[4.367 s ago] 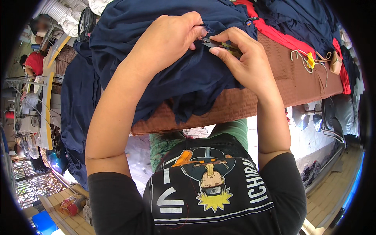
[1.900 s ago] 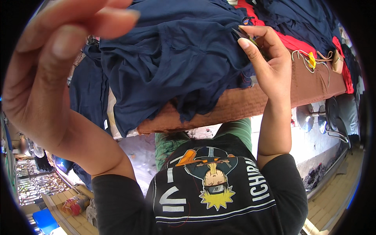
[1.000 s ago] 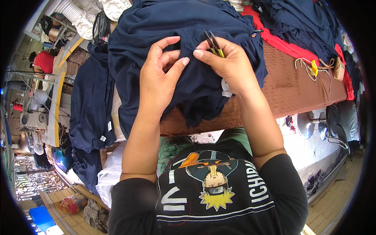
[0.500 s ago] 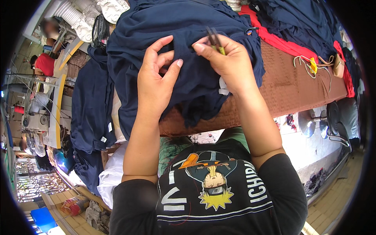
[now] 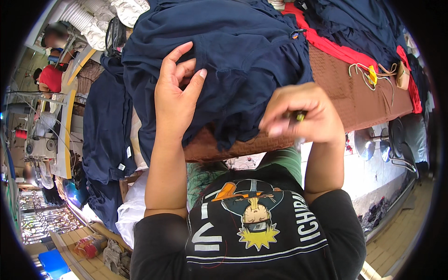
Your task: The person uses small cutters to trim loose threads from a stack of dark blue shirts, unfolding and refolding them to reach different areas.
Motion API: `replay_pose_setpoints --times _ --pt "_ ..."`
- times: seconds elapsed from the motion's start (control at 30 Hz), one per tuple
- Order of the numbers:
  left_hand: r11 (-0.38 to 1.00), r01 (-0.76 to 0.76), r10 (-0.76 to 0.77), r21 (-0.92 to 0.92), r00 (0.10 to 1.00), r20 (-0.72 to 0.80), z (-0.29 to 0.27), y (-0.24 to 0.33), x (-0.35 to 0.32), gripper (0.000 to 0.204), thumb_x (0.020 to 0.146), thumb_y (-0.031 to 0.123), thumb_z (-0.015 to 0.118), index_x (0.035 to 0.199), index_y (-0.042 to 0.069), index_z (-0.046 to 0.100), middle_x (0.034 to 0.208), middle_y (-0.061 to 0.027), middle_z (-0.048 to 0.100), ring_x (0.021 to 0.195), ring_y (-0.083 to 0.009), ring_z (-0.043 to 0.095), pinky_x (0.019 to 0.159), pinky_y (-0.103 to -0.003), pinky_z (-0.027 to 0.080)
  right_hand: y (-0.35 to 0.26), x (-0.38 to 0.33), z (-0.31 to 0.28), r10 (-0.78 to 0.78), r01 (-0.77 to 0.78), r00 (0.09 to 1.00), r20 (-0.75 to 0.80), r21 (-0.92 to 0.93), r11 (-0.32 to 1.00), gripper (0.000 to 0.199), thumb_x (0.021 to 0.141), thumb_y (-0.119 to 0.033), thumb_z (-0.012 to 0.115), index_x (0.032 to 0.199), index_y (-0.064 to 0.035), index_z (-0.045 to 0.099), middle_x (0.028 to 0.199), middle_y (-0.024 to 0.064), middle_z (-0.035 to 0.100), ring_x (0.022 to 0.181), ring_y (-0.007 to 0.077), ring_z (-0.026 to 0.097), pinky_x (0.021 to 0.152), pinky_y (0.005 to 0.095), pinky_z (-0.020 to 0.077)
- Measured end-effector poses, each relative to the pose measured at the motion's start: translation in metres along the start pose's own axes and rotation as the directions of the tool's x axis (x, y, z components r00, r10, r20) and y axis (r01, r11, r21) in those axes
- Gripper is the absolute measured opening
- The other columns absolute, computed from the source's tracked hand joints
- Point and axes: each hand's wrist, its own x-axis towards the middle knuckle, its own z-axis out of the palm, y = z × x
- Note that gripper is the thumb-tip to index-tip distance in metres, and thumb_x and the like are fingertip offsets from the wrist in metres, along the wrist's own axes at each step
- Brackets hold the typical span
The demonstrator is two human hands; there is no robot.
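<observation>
A navy blue garment [image 5: 242,42] lies bunched in front of me, its near end hanging over the front edge of a brown cloth-covered table [image 5: 336,98]. My left hand [image 5: 177,93] rests at its near left part, beside a seam; its thumb and forefinger are apart with nothing visible between them. Near the table's front edge, right of the garment, my right hand [image 5: 305,112] is smeared by motion. Its fingers are curled around thread snips [image 5: 299,115], of which a yellow-green and dark part shows. The blades cannot be made out.
More navy garments [image 5: 354,28] lie on red cloth [image 5: 322,42] at the far right, near a cord with a yellow piece [image 5: 372,74]. Another navy garment [image 5: 107,121] hangs at left. Beyond are a sewing machine [image 5: 44,147] and a person in red [image 5: 50,78].
My right hand has drawn back from the garment, toward me and to the right, with the thread snips in it. My left hand has shifted slightly left, and the garment with it.
</observation>
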Motion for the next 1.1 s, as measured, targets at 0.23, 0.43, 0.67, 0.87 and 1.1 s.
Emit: replay_pose_setpoints --times 0.23,0.43,0.67,0.87,1.1 --pt "0.733 -0.383 0.414 0.563 0.907 0.078 0.013 0.049 -0.009 0.031 0.078 0.012 0.075 0.107 0.008 0.066 0.109 -0.0061 0.065 0.097 -0.0209 0.061 0.082 -0.034 0.048 0.027 0.012 0.019 0.181 -0.196 0.831 -0.526 0.027 0.980 0.011 0.083 -0.006 0.073 0.091 -0.0016 0.067 0.081 -0.0004 0.065 0.074 0.0050 0.057 0.068 0.0224 0.0474" --pt "0.465 -0.433 0.393 0.772 0.883 0.258 0.028 0.035 -0.008 0.039 0.068 0.009 0.081 0.104 0.009 0.067 0.108 -0.0037 0.062 0.094 -0.0256 0.059 0.079 -0.034 0.049 0.045 0.031 0.037 -0.009 -0.217 0.817 -0.577 -0.322 0.921 0.021 0.076 -0.004 0.075 0.095 -0.0044 0.067 0.083 0.0087 0.063 0.073 0.0197 0.061 0.068 0.0298 0.0491" --pt "0.523 -0.457 0.445 0.720 0.866 0.226 0.019 0.021 -0.002 0.011 0.077 0.010 0.074 0.087 0.008 0.071 0.094 -0.0019 0.065 0.081 -0.0212 0.062 0.070 -0.033 0.050 0.049 0.034 0.038 -0.176 -0.174 0.833 -0.524 -0.550 0.817 0.022 0.069 0.002 0.072 0.089 -0.0054 0.065 0.079 0.0061 0.060 0.066 0.0225 0.063 0.060 0.0318 0.0500" --pt "0.739 -0.302 0.254 0.602 0.953 0.167 0.014 0.028 0.000 0.013 0.082 0.012 0.072 0.088 0.001 0.069 0.087 -0.0094 0.070 0.074 -0.0242 0.067 0.066 -0.031 0.053 0.055 0.028 0.041 -0.340 -0.107 0.812 -0.475 -0.693 0.713 0.026 0.064 0.006 0.071 0.085 -0.0085 0.063 0.077 0.0027 0.060 0.061 0.0175 0.064 0.053 0.0286 0.0508" --pt "0.774 -0.317 0.250 0.548 0.948 0.195 0.010 0.025 -0.003 0.022 0.076 0.013 0.077 0.094 0.003 0.071 0.094 -0.0089 0.070 0.082 -0.0234 0.069 0.072 -0.030 0.054 0.059 0.026 0.042 -0.393 -0.077 0.788 -0.474 -0.709 0.701 0.027 0.063 0.007 0.071 0.084 -0.0074 0.064 0.079 0.0011 0.062 0.059 0.0147 0.064 0.053 0.0268 0.0514"
